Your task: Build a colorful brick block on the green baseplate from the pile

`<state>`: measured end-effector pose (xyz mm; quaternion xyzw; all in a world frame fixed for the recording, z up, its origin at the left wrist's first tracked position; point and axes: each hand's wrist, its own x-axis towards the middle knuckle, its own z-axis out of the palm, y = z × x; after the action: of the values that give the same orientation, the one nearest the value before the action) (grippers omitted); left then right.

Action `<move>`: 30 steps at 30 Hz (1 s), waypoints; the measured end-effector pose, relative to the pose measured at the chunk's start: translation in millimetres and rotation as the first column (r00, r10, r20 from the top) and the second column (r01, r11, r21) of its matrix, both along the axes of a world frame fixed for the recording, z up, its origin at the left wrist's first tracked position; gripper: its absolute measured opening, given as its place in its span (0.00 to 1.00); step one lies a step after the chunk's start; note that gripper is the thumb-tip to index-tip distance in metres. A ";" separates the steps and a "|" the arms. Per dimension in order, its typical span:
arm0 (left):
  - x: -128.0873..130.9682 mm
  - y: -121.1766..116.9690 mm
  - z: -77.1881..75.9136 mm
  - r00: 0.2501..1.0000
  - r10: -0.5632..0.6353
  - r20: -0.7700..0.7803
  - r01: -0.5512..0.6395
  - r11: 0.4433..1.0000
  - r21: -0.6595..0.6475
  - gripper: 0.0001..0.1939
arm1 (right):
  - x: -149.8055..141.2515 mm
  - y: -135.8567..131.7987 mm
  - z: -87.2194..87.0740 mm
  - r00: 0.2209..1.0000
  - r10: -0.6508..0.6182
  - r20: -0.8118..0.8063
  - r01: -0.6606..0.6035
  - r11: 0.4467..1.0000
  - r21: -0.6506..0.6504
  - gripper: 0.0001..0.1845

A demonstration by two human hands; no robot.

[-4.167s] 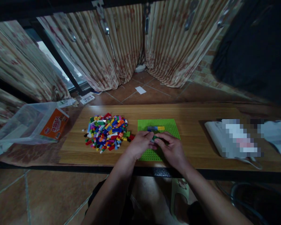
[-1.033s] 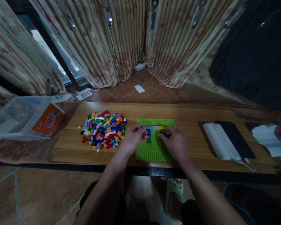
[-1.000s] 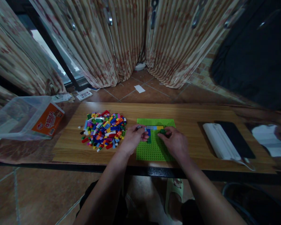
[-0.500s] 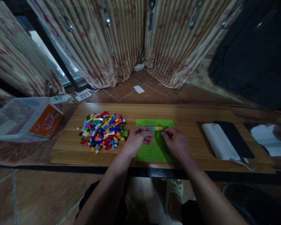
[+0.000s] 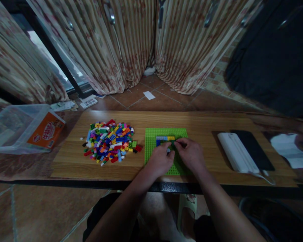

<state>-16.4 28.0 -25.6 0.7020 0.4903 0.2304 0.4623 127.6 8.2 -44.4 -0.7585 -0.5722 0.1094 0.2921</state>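
Note:
A row of toy bricks (image 5: 165, 138), grey, light blue and yellow on top, stands on the green baseplate (image 5: 149, 134), with dark blue below its left end. My right hand (image 5: 191, 153) is closed at the row's right end, thumb and forefinger pinching a dark green brick that is mostly hidden. Close beside it, my left hand (image 5: 161, 158) reaches over the plate just in front of the row. Its forefinger points at the bricks, and a small pale bluish brick (image 5: 168, 150) shows between finger and thumb. The left palm hides part of the plate.
A heap of mixed bricks (image 5: 111, 143) lies on the wooden board (image 5: 73, 158) at left. Beyond it sits a clear plastic bin (image 5: 17, 124) with an orange label. At right are a white power bank (image 5: 236, 151) with a cord and a dark phone-like slab (image 5: 255, 149).
My left hand has moved right and nearer to me across the baseplate, uncovering the row's left end. My right hand stays nearly still at the row's right end.

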 end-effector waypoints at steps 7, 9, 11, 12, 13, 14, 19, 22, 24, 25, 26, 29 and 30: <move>4.3 -2.3 -0.7 0.996 -0.053 -0.072 0.055 0.998 0.019 0.25 | 1.1 -0.8 3.8 0.999 -0.016 -0.033 0.014 0.999 -0.049 0.15; 4.6 -1.3 -1.1 0.996 -0.058 -0.071 0.060 0.998 0.022 0.24 | 0.9 -0.7 4.1 1.000 -0.015 -0.026 0.013 0.998 -0.067 0.15; 5.0 -0.2 -1.4 0.995 -0.066 -0.079 0.068 0.997 0.025 0.24 | 0.7 -0.5 4.1 1.000 -0.017 -0.008 0.016 0.997 -0.079 0.15; 5.2 0.3 -1.4 0.994 -0.071 -0.088 0.074 0.997 0.029 0.24 | 0.5 -0.3 4.1 1.000 -0.019 0.000 0.019 0.997 -0.080 0.15; 5.4 0.6 -1.3 0.992 -0.076 -0.098 0.079 0.996 0.035 0.25 | 0.4 -0.2 4.1 1.000 -0.021 0.007 0.021 0.997 -0.080 0.15; 5.6 0.8 -1.2 0.991 -0.081 -0.110 0.086 0.995 0.042 0.25 | 0.3 0.0 4.1 1.000 -0.022 0.008 0.023 0.996 -0.081 0.15; 6.1 1.0 0.9 0.977 -0.119 -0.179 0.127 0.991 0.038 0.26 | -0.1 1.3 4.5 0.999 -0.045 -0.005 0.044 0.994 -0.099 0.14; 6.3 1.3 3.1 0.967 -0.125 -0.220 0.136 0.990 0.032 0.27 | -0.2 2.5 5.3 0.999 -0.044 -0.001 0.044 0.993 -0.111 0.14; 6.3 1.0 4.4 0.961 -0.133 -0.242 0.143 0.989 0.027 0.27 | -0.4 3.2 5.7 0.999 -0.049 -0.003 0.048 0.991 -0.121 0.14; 6.4 0.6 4.9 0.960 -0.135 -0.247 0.146 0.989 0.026 0.27 | -0.5 3.5 5.9 0.998 -0.055 -0.003 0.054 0.990 -0.127 0.14; 6.5 -0.1 5.1 0.959 -0.133 -0.249 0.146 0.989 0.034 0.27 | -0.6 3.7 6.1 0.998 -0.060 -0.003 0.059 0.989 -0.133 0.14; 7.2 -3.4 4.8 0.959 -0.121 -0.255 0.144 0.987 0.072 0.28 | -1.2 4.3 6.9 0.998 -0.069 -0.008 0.067 0.987 -0.143 0.14; 7.7 -4.6 4.5 0.957 -0.122 -0.264 0.148 0.986 0.081 0.28 | -1.4 4.4 7.3 0.997 -0.070 -0.012 0.067 0.987 -0.145 0.14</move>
<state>-8.7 23.4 -21.1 0.7802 0.4850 0.1291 0.3734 126.2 12.7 -37.1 -0.7959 -0.5337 0.1469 0.2451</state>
